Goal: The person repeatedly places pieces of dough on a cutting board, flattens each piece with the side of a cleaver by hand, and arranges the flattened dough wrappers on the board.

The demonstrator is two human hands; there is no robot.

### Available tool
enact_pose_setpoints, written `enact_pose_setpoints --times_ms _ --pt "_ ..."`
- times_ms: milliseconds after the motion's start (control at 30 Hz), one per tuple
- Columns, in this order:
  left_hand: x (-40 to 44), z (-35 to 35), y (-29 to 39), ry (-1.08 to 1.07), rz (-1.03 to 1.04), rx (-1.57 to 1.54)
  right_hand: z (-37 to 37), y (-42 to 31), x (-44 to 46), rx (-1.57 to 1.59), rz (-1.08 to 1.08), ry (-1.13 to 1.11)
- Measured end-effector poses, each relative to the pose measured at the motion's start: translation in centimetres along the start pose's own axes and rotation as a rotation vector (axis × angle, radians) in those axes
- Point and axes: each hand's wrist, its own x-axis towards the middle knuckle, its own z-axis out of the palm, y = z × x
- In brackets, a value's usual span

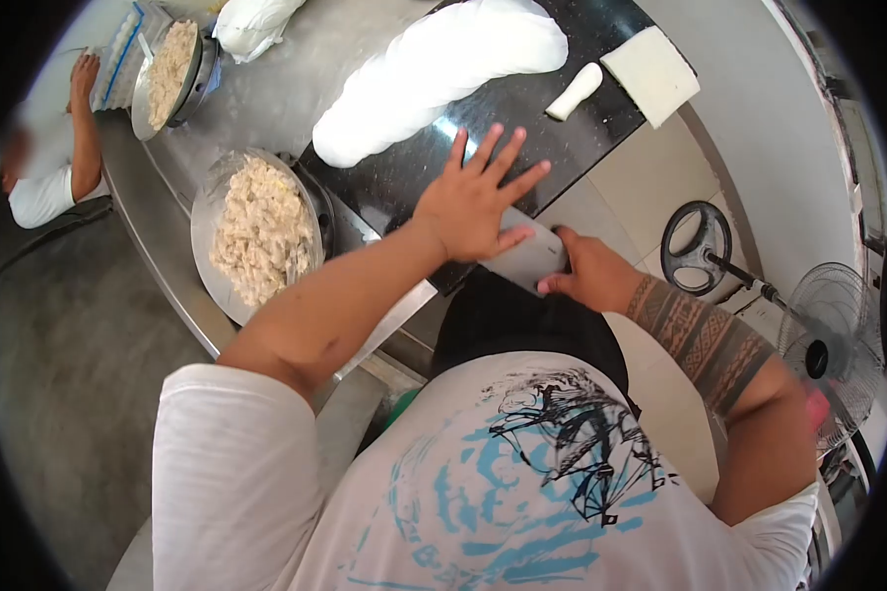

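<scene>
My left hand (476, 207) is spread with fingers apart over the near edge of a black countertop (384, 197). Its thumb lies over the blade of a metal dough scraper (522, 254); whether it presses on the blade, I cannot tell. At the counter's edge, my right hand (593, 270) grips that scraper by its right side. Beyond my left hand lies a long, thick white roll of dough (439, 79) with a twisted surface. A small dough piece (575, 92) rests right of the roll, and a flat square white slab (650, 76) sits at the counter's corner.
A bowl of chunky pale filling (264, 231) stands left of my forearm, with a second filling bowl (172, 74) farther back. A white plastic bag (254, 25) lies at the back. Another person's arm (86, 138) is at far left. A fan (828, 345) stands at right.
</scene>
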Motion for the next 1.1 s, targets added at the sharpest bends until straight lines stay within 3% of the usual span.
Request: enact_pose_setpoints --times_ms 133,300,333,400,433,567,733,833,933,1033,1100 --pt "2.0 -0.3 -4.0 0.197 0.060 0.114 -0.8 -0.4 1.9 -0.156 -0.140 0.226" --pt "2.5 -0.9 -6.8 0.318 0.138 0.060 -1.4 -4.0 2.4 -0.007 -0.007 0.207" --pt "1.6 -0.4 -5.7 0.229 0.146 0.049 0.2 -3.8 1.6 0.074 0.033 0.186" --pt "-1.7 0.9 -2.4 0.044 0.171 0.031 5.2 -0.9 -0.8 0.113 -0.116 0.198" --pt "-1.6 1.8 -0.8 0.087 0.251 -0.084 6.4 -0.3 -2.2 0.144 -0.022 0.208" --pt "2.5 1.0 -1.2 0.161 0.263 0.039 3.0 -1.8 -2.2 0.135 0.162 0.228" --pt "4.2 0.2 -5.3 0.310 0.131 0.132 -1.9 -0.4 3.1 -0.175 -0.049 0.281" --pt "3.6 -0.7 -5.9 0.305 0.213 0.082 -1.0 -3.1 2.0 -0.067 0.022 0.273" --pt "0.2 1.6 -3.4 0.161 0.264 -0.018 5.7 -0.5 -0.6 0.169 -0.079 0.275" --pt "2.6 1.2 -1.3 0.149 0.320 -0.009 5.6 0.1 -2.4 0.291 0.131 0.276" --pt "4.7 0.9 -1.9 0.216 0.291 0.014 3.2 1.5 -1.1 0.178 0.084 0.285"
